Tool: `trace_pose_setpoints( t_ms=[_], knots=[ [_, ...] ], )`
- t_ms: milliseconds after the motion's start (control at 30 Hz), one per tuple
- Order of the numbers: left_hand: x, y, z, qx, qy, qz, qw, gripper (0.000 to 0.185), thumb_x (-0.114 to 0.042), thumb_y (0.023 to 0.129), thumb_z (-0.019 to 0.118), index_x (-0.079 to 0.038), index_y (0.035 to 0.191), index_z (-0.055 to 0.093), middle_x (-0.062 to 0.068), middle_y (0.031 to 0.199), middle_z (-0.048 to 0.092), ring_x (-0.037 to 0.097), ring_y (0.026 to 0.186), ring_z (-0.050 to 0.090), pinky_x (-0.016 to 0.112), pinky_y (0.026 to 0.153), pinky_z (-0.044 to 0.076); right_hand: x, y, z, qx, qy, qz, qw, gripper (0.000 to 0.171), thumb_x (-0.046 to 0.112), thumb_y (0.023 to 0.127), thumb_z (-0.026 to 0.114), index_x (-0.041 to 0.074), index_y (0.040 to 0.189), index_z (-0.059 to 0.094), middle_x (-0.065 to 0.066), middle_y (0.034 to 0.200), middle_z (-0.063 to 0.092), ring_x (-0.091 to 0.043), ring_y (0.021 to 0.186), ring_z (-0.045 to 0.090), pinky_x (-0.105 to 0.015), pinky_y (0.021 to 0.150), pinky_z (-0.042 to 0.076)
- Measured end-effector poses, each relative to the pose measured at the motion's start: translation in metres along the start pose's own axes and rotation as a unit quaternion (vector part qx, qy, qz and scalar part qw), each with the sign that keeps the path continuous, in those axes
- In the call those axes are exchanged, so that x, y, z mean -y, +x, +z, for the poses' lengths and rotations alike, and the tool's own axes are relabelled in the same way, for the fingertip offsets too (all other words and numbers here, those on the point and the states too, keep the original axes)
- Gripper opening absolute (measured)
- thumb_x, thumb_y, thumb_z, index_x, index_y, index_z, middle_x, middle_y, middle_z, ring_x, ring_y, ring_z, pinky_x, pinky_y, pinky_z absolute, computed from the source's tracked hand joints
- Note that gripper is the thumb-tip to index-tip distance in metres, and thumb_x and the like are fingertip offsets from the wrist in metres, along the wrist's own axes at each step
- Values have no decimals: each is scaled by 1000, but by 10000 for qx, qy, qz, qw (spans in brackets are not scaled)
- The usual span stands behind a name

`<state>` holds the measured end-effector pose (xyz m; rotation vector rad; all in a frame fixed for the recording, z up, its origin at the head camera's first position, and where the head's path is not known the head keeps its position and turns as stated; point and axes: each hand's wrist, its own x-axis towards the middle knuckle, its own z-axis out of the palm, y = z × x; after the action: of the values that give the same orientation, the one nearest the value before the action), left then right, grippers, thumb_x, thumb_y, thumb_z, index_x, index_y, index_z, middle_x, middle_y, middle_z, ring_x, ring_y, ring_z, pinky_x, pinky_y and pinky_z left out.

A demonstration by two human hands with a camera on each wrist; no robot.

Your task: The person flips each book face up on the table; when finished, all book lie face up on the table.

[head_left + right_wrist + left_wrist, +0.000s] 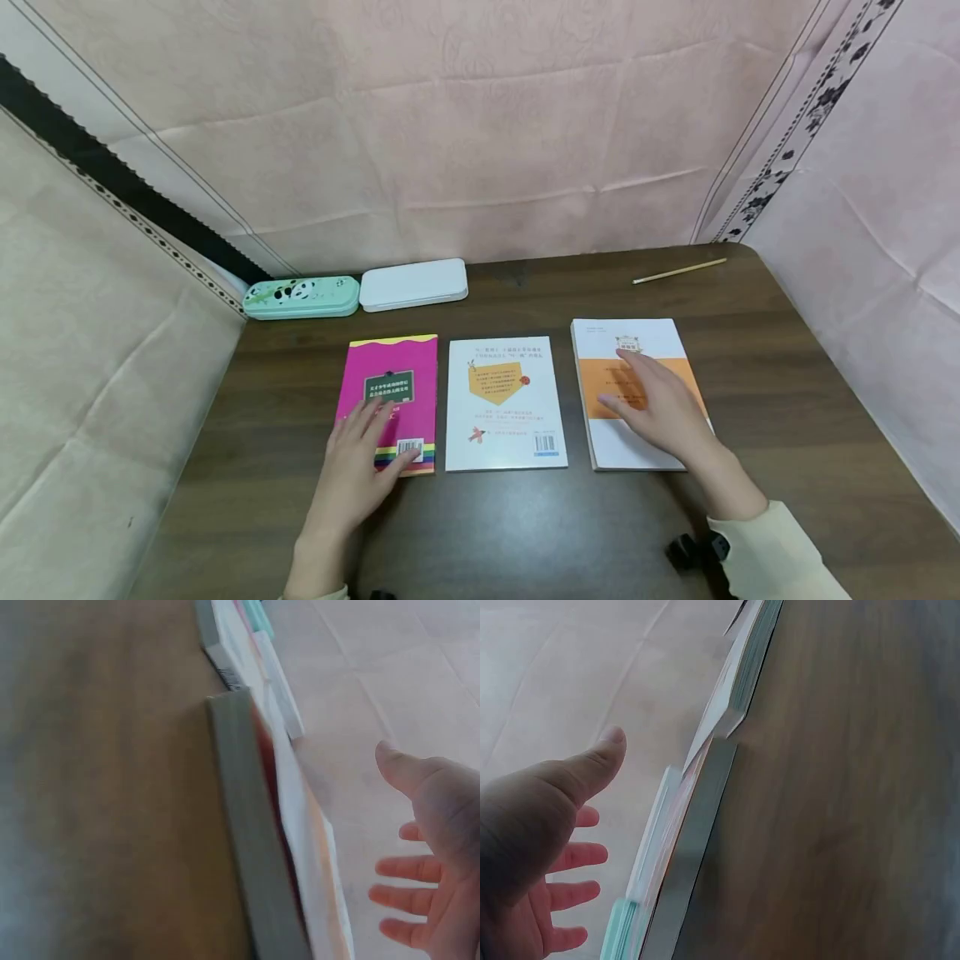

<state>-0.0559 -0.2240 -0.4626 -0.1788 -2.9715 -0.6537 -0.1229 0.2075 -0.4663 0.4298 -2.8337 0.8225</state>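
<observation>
Left hand (358, 462) flat with fingers spread on the pink book (390, 400) near the surface's (787, 400) front-left, right hand (660, 408) flat, fingers straight, on the orange-and-white book (637, 333) toward the right, white book (504, 404) between them

Dark wooden table (787, 392), pale pink cloth backdrop (450, 125), perhaps wrinkled sheeting, even light
</observation>
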Motion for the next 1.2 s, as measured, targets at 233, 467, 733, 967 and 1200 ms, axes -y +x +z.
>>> trace_pose_setpoints(
  t_ms=[233,467,733,967,1200],
  knots=[
    [13,-7,-9,-102,-4,-221,9997,85,-40,78,88,-5,147,52,18,153,43,41,141,37,65,108,38,4,15,2,0,371,-100,9993,69,34,89,80,2,143,53,-23,144,54,-44,133,49,-63,106,41],
    [20,-12,-11,-88,-87,-479,9988,89,-43,80,86,-8,151,46,19,157,37,43,144,31,70,102,40,12,28,7,225,546,3,9983,72,42,91,75,4,146,50,-20,145,54,-43,135,46,-64,109,37],
    [31,-20,-14,-267,-59,-465,9985,89,-42,83,83,-1,152,43,23,157,36,44,143,31,67,103,41,22,41,18,520,686,180,9961,75,46,92,73,4,148,48,-22,150,49,-43,138,43,-61,112,36],
    [38,-25,-13,-639,5,-216,9977,81,-34,82,86,4,145,50,26,151,43,44,139,37,67,104,41,25,51,27,632,757,137,9950,75,46,92,73,3,148,49,-20,151,48,-40,140,42,-58,112,37],
    [42,-29,-9,-556,4,-312,9980,80,-37,85,83,8,142,51,27,149,43,46,137,39,66,105,40,36,67,37,761,845,-72,9935,71,45,93,72,3,147,51,-18,149,51,-38,141,43,-56,114,36]
  ],
)
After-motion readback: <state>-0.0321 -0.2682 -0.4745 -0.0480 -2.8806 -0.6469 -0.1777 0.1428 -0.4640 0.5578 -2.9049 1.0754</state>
